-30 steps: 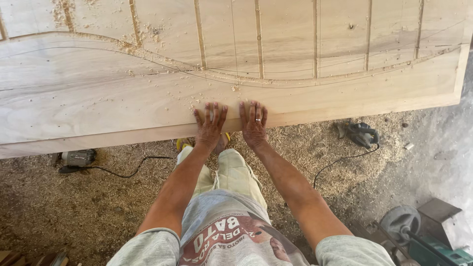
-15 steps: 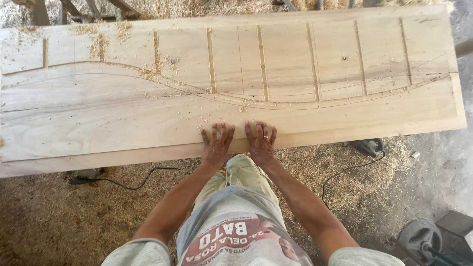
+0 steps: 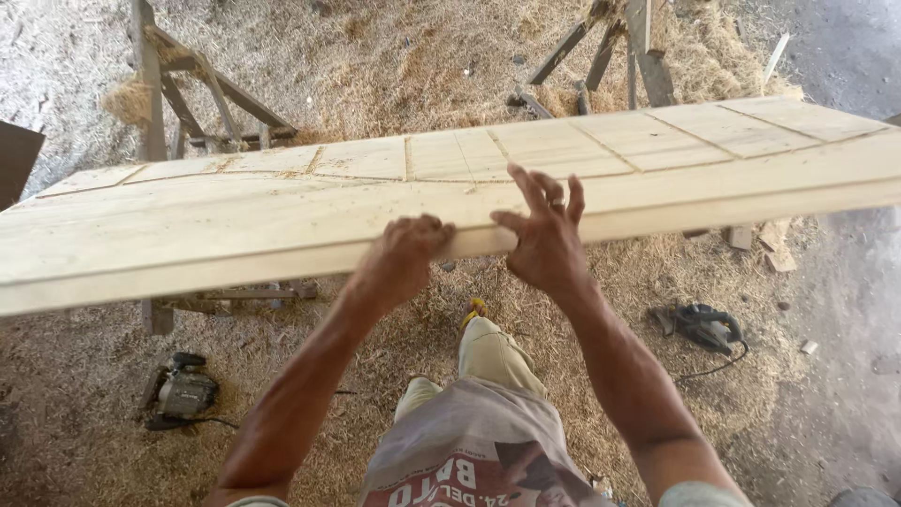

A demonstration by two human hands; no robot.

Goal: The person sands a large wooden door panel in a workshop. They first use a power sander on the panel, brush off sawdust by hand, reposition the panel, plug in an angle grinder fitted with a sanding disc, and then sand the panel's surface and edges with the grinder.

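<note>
A long pale wooden panel [image 3: 282, 221] with carved grooves and a curved line spans the view, its near edge raised. My left hand [image 3: 404, 258] curls over that near edge and grips it. My right hand [image 3: 544, 235] holds the same edge just to the right, thumb under and fingers spread up over the top face. Both arms reach forward from below. My legs in light trousers show under the panel.
Wood shavings cover the floor. A power tool [image 3: 183, 390] with a cord lies at lower left and another power tool [image 3: 709, 329] at right. Wooden trestles [image 3: 202, 103] stand behind the panel, and small offcuts [image 3: 774, 244] lie under its right end.
The panel's near edge has risen and tilted up toward me. My hands went from lying flat on top to gripping the edge, and the view now looks more forward.
</note>
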